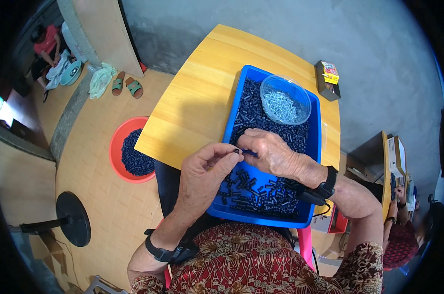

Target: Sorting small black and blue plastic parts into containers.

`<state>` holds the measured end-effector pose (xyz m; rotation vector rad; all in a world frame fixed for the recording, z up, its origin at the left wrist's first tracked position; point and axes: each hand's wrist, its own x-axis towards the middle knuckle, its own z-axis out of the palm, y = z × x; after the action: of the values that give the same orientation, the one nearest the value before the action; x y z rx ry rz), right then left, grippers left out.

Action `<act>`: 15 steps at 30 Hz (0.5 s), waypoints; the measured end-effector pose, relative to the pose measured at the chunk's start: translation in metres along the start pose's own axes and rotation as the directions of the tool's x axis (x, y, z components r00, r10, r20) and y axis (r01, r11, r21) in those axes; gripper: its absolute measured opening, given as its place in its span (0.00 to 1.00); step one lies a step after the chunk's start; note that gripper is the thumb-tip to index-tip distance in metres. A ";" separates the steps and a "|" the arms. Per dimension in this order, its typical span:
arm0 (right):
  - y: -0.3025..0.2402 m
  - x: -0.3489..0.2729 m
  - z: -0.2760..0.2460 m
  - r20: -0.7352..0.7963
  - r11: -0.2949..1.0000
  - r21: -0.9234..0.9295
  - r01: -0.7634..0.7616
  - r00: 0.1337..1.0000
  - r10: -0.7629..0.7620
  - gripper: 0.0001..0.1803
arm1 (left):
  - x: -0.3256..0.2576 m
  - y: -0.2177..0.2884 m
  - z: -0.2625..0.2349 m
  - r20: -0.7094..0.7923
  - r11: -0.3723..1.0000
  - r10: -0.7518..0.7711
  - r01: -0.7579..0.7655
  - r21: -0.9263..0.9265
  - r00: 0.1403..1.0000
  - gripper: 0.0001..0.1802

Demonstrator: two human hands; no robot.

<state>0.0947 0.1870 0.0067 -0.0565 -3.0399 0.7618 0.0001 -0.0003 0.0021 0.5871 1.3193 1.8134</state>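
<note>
Above the blue tray (318, 147), my two hands meet fingertip to fingertip. My left hand (205, 169) pinches a small black cylindrical piece (236, 151) between thumb and forefinger. Against that piece, my right hand (270, 153) has its fingers closed together; what they grip, if anything, is hidden. Many short black tubular pieces (276, 196) lie in the tray, heaped at its far and near ends. A clear round plastic tub (304, 117) full of small shiny metal parts (282, 107) rests on the black pieces at the tray's far right.
The tray stands on a yellow wooden table (197, 93), with a dark box (326, 83) at its far right edge. A red basin (115, 157) of black pieces sits on the floor to the left. Other people (48, 44) work far left and at right.
</note>
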 end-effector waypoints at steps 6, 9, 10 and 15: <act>-0.003 0.003 0.011 0.065 0.989 -0.123 0.085 0.995 -0.078 0.10 | 0.001 -0.004 0.001 0.005 0.997 0.048 -0.047 -0.066 0.999 0.09; -0.003 0.002 0.011 0.052 0.995 -0.079 0.058 0.997 -0.054 0.11 | 0.000 -0.003 0.000 0.005 0.999 0.045 -0.045 -0.018 0.999 0.10; -0.003 0.001 0.012 0.035 0.995 -0.081 0.056 0.998 -0.053 0.11 | 0.001 -0.004 0.000 0.005 0.999 0.045 -0.045 -0.019 0.999 0.10; -0.004 0.000 0.013 0.025 0.995 -0.088 0.036 0.999 -0.034 0.12 | 0.000 -0.002 -0.002 0.023 0.999 0.026 -0.026 -0.021 0.999 0.09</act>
<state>0.0942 0.1771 -0.0033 0.0055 -3.0860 0.6302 -0.0004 -0.0006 -0.0008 0.6153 1.2817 1.8333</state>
